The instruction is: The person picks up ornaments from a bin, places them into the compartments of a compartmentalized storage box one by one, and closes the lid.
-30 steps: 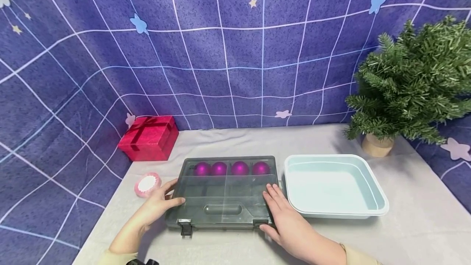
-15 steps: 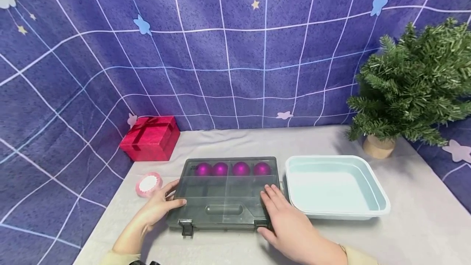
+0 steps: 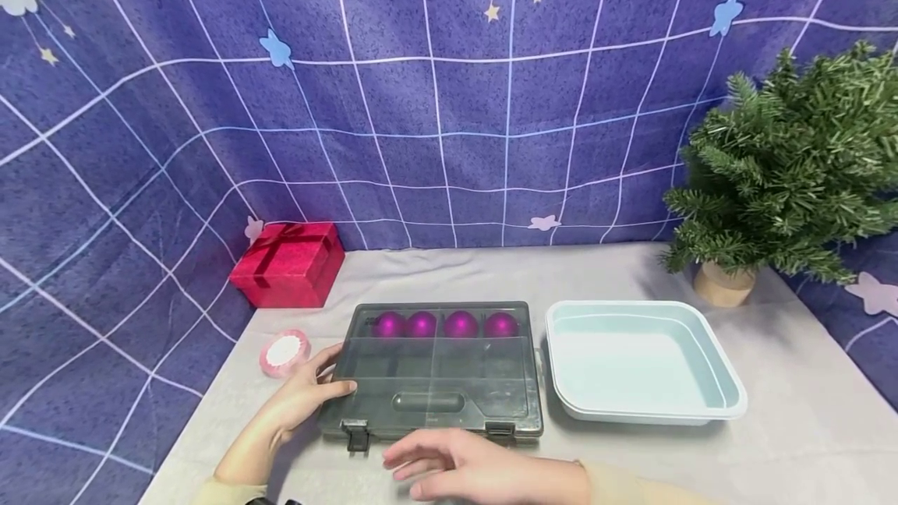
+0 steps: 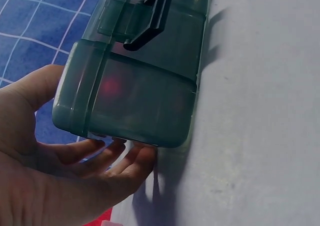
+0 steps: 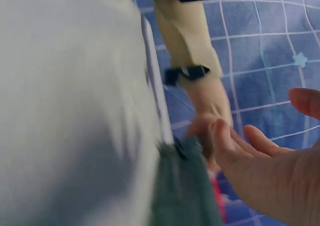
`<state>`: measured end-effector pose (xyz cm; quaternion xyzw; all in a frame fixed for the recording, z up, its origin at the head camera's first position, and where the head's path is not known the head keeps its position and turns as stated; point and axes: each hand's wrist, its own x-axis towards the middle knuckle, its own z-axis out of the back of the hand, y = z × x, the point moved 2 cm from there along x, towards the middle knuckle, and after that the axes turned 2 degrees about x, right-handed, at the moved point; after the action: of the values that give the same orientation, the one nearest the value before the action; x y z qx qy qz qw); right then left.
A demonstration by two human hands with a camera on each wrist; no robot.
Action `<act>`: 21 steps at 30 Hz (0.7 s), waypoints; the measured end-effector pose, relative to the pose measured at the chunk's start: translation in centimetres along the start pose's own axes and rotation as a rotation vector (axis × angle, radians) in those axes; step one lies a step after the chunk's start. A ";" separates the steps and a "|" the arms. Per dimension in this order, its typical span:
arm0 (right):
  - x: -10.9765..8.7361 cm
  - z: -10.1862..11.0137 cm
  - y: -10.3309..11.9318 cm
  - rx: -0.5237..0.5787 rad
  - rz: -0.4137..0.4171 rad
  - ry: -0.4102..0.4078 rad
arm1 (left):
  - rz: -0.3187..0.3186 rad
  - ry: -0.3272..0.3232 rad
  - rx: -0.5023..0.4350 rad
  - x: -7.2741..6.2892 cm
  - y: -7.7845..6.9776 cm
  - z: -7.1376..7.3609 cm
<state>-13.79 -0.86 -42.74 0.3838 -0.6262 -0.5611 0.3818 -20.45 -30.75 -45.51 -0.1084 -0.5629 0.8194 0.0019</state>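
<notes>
A translucent dark grey plastic storage case (image 3: 428, 369) lies flat with its lid down. Through the lid, several shiny purple balls (image 3: 461, 325) show in a row along the far side. My left hand (image 3: 302, 392) grips the case's left end, thumb on the lid and fingers curled at the side wall. At the front, the left latch (image 3: 357, 436) sticks out, and its flap (image 4: 150, 23) stands away from the wall in the left wrist view. The right latch (image 3: 500, 431) lies against the front. My right hand (image 3: 466, 462) hovers before the front edge, fingers loosely bent and holding nothing.
A pale blue tray (image 3: 641, 417) stands just right of the case. Left of it sit a pink ribbon roll (image 3: 284, 353) and a red gift box (image 3: 288, 265). A small artificial fir tree (image 3: 786, 170) stands at the back right, before a purple-blue grid cloth (image 3: 470, 100).
My right hand has left the case's right side and swung left to the front edge, uncovering the right latch. My left hand keeps its grip; the case stays in place.
</notes>
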 end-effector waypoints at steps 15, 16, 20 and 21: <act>4.8 -1.4 -4.9 0.556 -0.358 -0.052 | 0.007 0.002 0.000 -0.2 -0.4 -0.1; 5.0 -1.4 -5.1 0.571 -0.369 -0.058 | 0.006 0.001 0.002 -0.2 -0.3 -0.1; 5.4 -1.4 -5.7 0.593 -0.382 -0.077 | 0.018 0.005 0.001 -0.1 -0.3 -0.2; 5.5 -1.4 -5.8 0.600 -0.378 -0.079 | 0.021 0.005 0.003 -0.1 -0.3 -0.2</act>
<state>-14.48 -6.83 -48.14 0.5659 -0.6953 -0.4274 0.1168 -20.33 -30.47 -45.30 -0.1164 -0.5605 0.8199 -0.0053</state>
